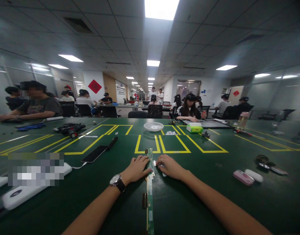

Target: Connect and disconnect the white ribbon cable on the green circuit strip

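Observation:
A long, narrow green circuit board (150,199) lies lengthwise in front of me, running from the near edge of the view towards the middle of the table. Brown tabs stick out along its left side. My left hand (138,168) lies beside the board's far part, fingers stretched out, with fingertips and thumb touching its left edge. On the opposite side, my right hand (168,167) has its fingers curled into a pinch at the right edge. A small pale, shiny piece (154,163) shows at those fingertips; its kind is unclear. Something white is partly hidden under that hand.
The green table (110,212) carries yellow tape outlines. A white round basket (153,126) stands beyond the board. Left are a phone (94,154) and a white power strip-like object (29,189); right, a pink case (243,177) and a green tissue pack (194,127). People sit across the table.

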A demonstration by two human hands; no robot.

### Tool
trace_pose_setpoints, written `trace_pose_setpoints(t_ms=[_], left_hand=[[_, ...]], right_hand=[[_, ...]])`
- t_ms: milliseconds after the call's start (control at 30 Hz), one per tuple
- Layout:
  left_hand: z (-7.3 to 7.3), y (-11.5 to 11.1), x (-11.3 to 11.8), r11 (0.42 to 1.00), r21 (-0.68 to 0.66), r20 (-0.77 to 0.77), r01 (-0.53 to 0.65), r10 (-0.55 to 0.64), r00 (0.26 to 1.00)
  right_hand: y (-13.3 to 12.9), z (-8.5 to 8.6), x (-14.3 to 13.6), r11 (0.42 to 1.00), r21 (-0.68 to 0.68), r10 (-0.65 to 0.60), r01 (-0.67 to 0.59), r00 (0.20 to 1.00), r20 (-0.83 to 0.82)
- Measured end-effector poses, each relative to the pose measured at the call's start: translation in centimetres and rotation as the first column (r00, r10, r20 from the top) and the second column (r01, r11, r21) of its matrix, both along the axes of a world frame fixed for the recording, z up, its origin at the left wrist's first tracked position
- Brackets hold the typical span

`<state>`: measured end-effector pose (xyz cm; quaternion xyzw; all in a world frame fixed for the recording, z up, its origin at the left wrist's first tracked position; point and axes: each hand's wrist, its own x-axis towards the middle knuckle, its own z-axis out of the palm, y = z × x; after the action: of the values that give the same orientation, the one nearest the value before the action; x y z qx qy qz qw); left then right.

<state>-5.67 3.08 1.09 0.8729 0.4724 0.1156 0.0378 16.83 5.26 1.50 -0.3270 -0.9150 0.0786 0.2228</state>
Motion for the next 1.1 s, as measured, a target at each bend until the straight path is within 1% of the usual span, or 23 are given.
trace_pose_setpoints(t_ms=[133, 300, 500, 667, 833, 933, 1100], left_hand=[[-0.1, 0.1, 0.1, 1.0, 0.021, 0.004, -0.009, 0.008, 1.0], [-0.1, 0.1, 0.1, 1.0, 0.011, -0.002, -0.01, 0.01, 1.0], [-0.5, 0.2, 0.1, 0.999, 0.04, -0.011, -0.009, 0.009, 1.0], [-0.8, 0.2, 0.3, 0.999, 0.035, -0.034, -0.018, 0.019, 0.999], [-0.8, 0.2, 0.5, 0.999, 0.039, -0.064, -0.032, 0.034, 0.997], [-0.7, 0.3, 0.6, 0.999, 0.024, -0.069, -0.026, 0.028, 0.997], [-0.4, 0.7, 0.6, 0.999, -0.045, -0.098, -0.017, 0.013, 0.995]], right_hand=[[-0.1, 0.1, 0.2, 1.0, -0.001, 0.03, -0.03, 0.999, -0.016], [-0.1, 0.1, 0.3, 0.999, 0.005, 0.042, -0.042, 0.999, -0.003], [-0.1, 0.1, 0.4, 0.998, 0.02, 0.067, -0.067, 0.997, -0.026], [-0.2, 0.0, 0.2, 0.996, 0.026, 0.092, -0.091, 0.995, -0.05], [0.0, -0.4, 0.1, 0.995, 0.06, 0.085, -0.082, 0.995, -0.056], [0.3, -0.7, 0.3, 0.993, 0.069, 0.104, -0.1, 0.992, -0.068], [0.7, -1.1, 0.5, 0.985, 0.094, 0.155, -0.146, 0.983, -0.095]])
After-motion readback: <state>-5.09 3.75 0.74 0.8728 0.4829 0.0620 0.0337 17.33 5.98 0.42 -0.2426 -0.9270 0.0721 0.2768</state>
